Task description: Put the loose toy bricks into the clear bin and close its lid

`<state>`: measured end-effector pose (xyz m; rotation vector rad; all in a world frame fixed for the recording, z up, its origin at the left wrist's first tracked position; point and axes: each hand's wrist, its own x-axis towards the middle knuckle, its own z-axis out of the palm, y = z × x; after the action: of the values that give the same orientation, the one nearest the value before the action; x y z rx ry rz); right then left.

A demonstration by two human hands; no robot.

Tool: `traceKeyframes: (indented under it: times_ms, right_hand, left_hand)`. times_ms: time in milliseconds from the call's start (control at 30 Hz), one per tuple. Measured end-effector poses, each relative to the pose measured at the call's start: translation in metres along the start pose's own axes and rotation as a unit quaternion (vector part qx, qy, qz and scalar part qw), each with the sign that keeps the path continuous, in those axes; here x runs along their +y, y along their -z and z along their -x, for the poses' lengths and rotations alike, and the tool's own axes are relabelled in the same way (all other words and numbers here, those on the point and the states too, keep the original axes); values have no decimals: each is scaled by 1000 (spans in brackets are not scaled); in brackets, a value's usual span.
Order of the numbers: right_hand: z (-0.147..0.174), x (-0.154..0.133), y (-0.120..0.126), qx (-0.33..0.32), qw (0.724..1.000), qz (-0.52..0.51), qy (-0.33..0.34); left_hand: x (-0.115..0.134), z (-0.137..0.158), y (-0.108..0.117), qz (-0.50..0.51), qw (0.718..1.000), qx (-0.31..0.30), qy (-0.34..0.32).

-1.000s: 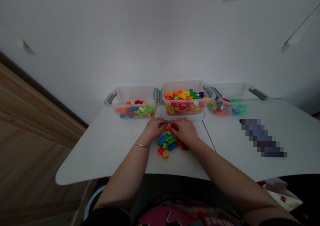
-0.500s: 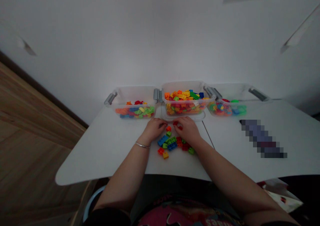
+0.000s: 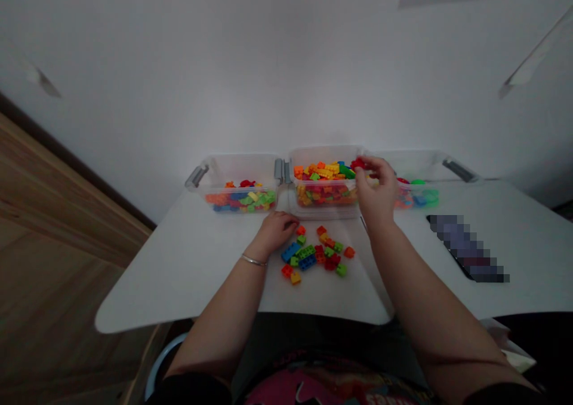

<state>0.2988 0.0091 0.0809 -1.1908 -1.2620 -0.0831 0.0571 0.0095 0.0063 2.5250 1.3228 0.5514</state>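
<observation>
My right hand is raised at the right end of the middle clear box, pinching a red toy brick just above its rim. Yellow, orange, green and blue bricks fill the lower part of that box. My left hand rests on the table with its fingers curled together; whether anything is in them is hidden. Beside its fingertips lies a small orange brick. Several loose bricks are spread between my forearms, among them a long blue brick, a green brick and a yellow brick.
A left clear box and a right clear box hold more coloured pieces, both with grey handles. A phone-like flat object, blurred out, lies on the white table at the right. Behind the boxes rises a wall.
My right hand has moved from the loose bricks up and right to the middle box, carrying a red brick. More loose bricks are uncovered. My left hand has stayed in place.
</observation>
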Motion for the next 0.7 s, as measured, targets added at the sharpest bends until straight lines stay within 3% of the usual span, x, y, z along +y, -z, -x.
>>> traceKeyframes:
  times_ms: [133,233,400,700]
  right_hand:
    - [-14,13,-15,10,999,-12,-48]
    - [-15,14,-21,-37,995,88,-38]
    - [-12,7,-19,-131,964,230,-40]
    - [-13,11,-16,-123,977,170,-34]
  left_hand:
    - [0,0,-1,5,1000,2,1]
    - [-1,-1,-2,9,1000,3,-2]
    - [-2,-2,-2,6,1000,-1,-5]
    - [-3,-1,-3,12,1000,10,-7]
